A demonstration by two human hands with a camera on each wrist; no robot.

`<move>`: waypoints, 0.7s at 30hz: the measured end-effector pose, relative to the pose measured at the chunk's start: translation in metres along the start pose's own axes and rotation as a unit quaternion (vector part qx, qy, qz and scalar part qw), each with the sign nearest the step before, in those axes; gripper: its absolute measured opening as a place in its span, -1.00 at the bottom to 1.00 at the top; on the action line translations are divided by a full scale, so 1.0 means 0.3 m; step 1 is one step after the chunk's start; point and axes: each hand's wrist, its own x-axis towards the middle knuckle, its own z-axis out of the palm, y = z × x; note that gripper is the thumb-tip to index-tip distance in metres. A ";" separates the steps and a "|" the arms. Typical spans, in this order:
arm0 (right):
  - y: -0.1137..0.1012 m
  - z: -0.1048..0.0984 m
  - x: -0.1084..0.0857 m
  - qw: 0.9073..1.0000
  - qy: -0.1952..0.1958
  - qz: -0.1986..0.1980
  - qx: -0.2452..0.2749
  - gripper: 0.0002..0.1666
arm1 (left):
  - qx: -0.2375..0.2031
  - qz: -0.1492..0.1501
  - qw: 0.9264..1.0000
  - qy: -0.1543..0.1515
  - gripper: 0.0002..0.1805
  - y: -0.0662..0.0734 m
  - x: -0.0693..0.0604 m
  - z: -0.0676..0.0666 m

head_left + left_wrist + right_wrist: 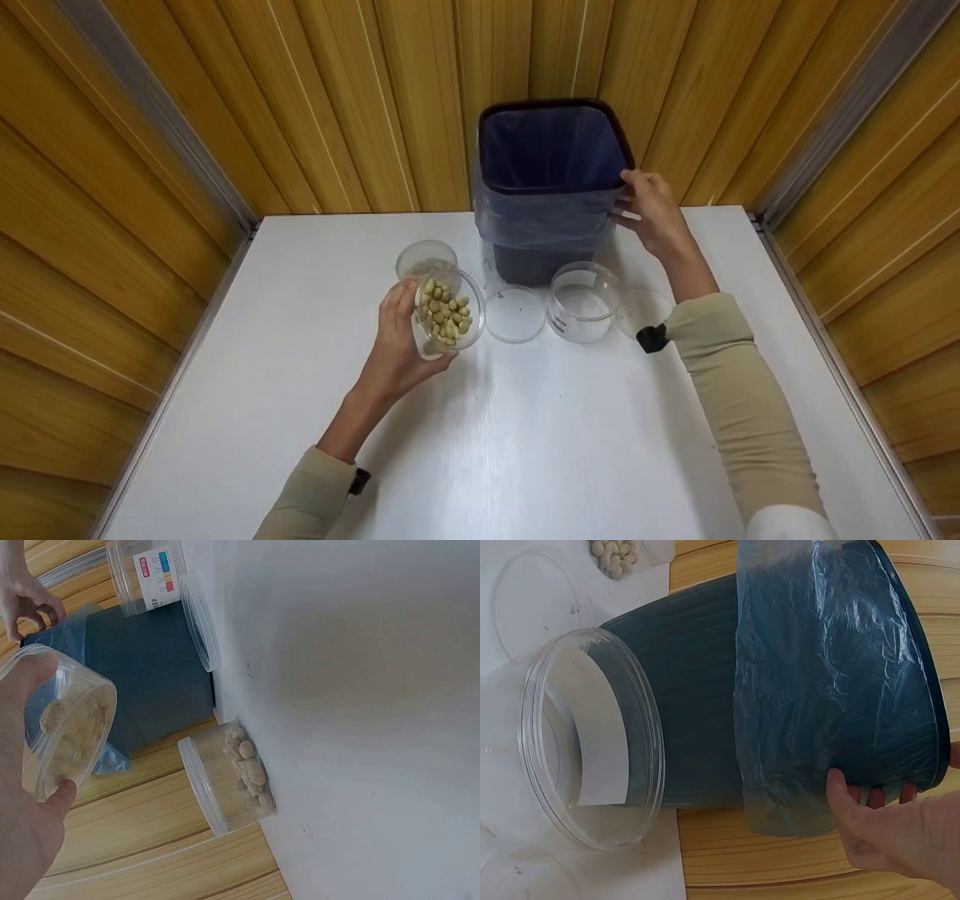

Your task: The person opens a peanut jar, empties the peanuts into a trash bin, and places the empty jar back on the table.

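Note:
My left hand point(397, 341) grips a clear plastic jar point(474, 337) around its sides, tilted, with small greenish-tan nut-like pieces point(448, 311) inside. The jar point(105, 720) is above the table, in front of the bin. My right hand point(654, 214) holds the dark rim of a trash bin point(525, 264) at its right corner. In the right wrist view, its fingers point(841, 791) lie against the blue bag point(817, 690) folded over the bin's outside. A second clear jar point(202, 784) with similar tan pieces stands on the table beyond my left hand.
A clear jar point(583, 324) without a lid stands before the bin, its label visible in the left wrist view. Clear round lids lie on the white table point(300, 337), one lid point(515, 315) left of that jar, another point(651, 304) right of it. Wood-patterned walls point(420, 112) enclose the table.

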 end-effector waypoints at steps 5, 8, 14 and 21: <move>-0.002 0.008 -0.002 1.000 0.002 -0.001 0.001 -0.74 | 0.004 0.003 1.000 -0.004 0.39 -0.009 0.005 -0.017; 0.000 -0.006 -0.008 1.000 -0.001 -0.008 -0.021 -0.68 | 0.008 0.006 1.000 -0.006 0.39 -0.012 0.017 -0.031; -0.004 -0.026 -0.021 0.998 0.001 -0.018 -0.059 -0.57 | 0.026 0.006 1.000 -0.010 0.42 -0.013 0.053 -0.070; 0.002 -0.012 -0.013 0.999 0.005 -0.021 -0.048 -0.54 | 0.043 0.035 0.998 -0.016 0.41 -0.012 0.162 -0.118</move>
